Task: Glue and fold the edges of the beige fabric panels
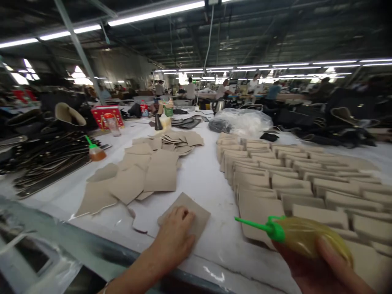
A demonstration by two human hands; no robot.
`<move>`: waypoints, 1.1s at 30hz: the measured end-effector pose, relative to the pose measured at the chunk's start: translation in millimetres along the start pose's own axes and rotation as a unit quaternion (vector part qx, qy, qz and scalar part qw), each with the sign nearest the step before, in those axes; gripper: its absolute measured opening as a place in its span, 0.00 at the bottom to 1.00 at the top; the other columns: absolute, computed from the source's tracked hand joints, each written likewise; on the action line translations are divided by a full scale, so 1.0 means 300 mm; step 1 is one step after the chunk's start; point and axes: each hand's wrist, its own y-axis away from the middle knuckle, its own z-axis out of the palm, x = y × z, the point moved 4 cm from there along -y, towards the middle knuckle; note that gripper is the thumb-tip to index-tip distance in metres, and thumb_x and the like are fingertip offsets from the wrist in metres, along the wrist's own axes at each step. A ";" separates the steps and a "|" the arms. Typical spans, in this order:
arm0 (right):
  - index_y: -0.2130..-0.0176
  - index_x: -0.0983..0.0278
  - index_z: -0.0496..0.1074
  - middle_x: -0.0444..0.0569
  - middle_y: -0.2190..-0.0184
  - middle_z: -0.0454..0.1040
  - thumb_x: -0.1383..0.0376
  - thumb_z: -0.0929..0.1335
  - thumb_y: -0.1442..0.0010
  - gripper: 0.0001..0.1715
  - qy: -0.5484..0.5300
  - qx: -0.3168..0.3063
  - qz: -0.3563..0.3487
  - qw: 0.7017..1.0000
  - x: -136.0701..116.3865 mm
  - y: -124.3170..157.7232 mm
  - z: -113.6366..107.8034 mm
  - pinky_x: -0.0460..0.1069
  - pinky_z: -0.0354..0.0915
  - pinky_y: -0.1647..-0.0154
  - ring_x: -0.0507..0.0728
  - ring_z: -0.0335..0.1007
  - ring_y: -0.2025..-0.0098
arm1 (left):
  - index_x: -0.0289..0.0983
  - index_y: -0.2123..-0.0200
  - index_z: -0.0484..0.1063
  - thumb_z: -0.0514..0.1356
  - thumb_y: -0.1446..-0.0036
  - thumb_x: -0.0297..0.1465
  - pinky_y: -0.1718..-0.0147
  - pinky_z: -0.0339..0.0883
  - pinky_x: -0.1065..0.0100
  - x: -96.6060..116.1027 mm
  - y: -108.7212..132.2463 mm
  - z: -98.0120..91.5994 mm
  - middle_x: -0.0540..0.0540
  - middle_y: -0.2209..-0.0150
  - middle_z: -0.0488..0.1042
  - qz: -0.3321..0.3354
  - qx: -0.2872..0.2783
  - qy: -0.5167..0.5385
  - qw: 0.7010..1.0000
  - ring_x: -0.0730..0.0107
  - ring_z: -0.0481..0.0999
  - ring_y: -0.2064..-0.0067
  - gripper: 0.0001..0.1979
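Observation:
My left hand [175, 236] lies palm down on a tan board piece [196, 212] near the front edge of the white table [202, 175]; its fingers are curled against the piece. My right hand [324, 269] grips a yellowish glue squeeze bottle [306, 236] with a green nozzle pointing left, held above the table beside rows of tan pieces [294, 179].
Loose tan pieces [143, 175] spread across the table's middle left. A second glue bottle [95, 152] lies by a pile of dark straps [45, 163]. A plastic bag [241, 120], a red box [107, 115] and several workers stand at the back.

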 end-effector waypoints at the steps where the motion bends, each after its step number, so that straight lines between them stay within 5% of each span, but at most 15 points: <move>1: 0.64 0.60 0.78 0.52 0.63 0.79 0.54 0.75 0.54 0.19 -0.022 0.045 0.040 0.998 0.003 0.009 -0.001 0.54 0.77 0.65 0.66 0.76 0.62 | 0.39 0.48 0.66 0.56 0.49 0.33 0.46 0.55 0.60 0.005 -0.004 0.009 0.42 0.49 0.65 -0.001 -0.007 -0.016 1.000 0.58 0.61 0.48 0.23; 4: 0.66 0.61 0.79 0.54 0.63 0.79 0.56 0.79 0.66 0.25 -0.061 0.100 0.087 0.989 0.003 0.019 0.030 0.53 0.76 0.66 0.67 0.77 0.63 | 0.38 0.45 0.64 0.56 0.49 0.35 0.47 0.56 0.57 0.026 -0.009 0.030 0.40 0.47 0.63 0.000 -0.019 -0.047 0.999 0.55 0.60 0.47 0.26; 9: 0.62 0.61 0.78 0.54 0.60 0.79 0.57 0.77 0.55 0.20 -0.068 0.025 0.081 0.994 0.001 0.010 0.043 0.55 0.75 0.61 0.67 0.75 0.59 | 0.41 0.46 0.65 0.54 0.59 0.24 0.49 0.57 0.53 0.034 -0.016 0.030 0.42 0.43 0.62 0.043 -0.048 -0.087 0.994 0.51 0.59 0.44 0.32; 14: 0.60 0.62 0.77 0.55 0.60 0.78 0.57 0.76 0.55 0.21 -0.053 0.006 0.059 0.997 0.014 -0.001 0.021 0.55 0.74 0.60 0.66 0.75 0.59 | 0.42 0.58 0.72 0.49 0.61 0.17 0.48 0.57 0.66 0.002 -0.037 0.000 0.49 0.51 0.70 0.139 -0.074 -0.008 0.987 0.66 0.65 0.49 0.27; 19: 0.55 0.62 0.72 0.53 0.60 0.77 0.58 0.77 0.56 0.28 -0.014 0.012 0.041 0.999 0.048 -0.010 0.027 0.50 0.74 0.61 0.62 0.74 0.60 | 0.37 0.53 0.69 0.51 0.44 0.27 0.50 0.60 0.65 0.004 -0.074 0.002 0.43 0.55 0.69 0.035 0.002 0.005 0.999 0.63 0.66 0.51 0.16; 33: 0.53 0.61 0.67 0.49 0.65 0.73 0.54 0.75 0.53 0.30 0.212 -0.038 -0.097 0.972 0.033 -0.023 0.105 0.51 0.69 0.65 0.62 0.71 0.64 | 0.31 0.59 0.68 0.56 0.52 0.26 0.57 0.66 0.60 0.124 -0.146 0.016 0.35 0.57 0.69 -0.042 -0.063 -0.127 0.989 0.53 0.69 0.54 0.14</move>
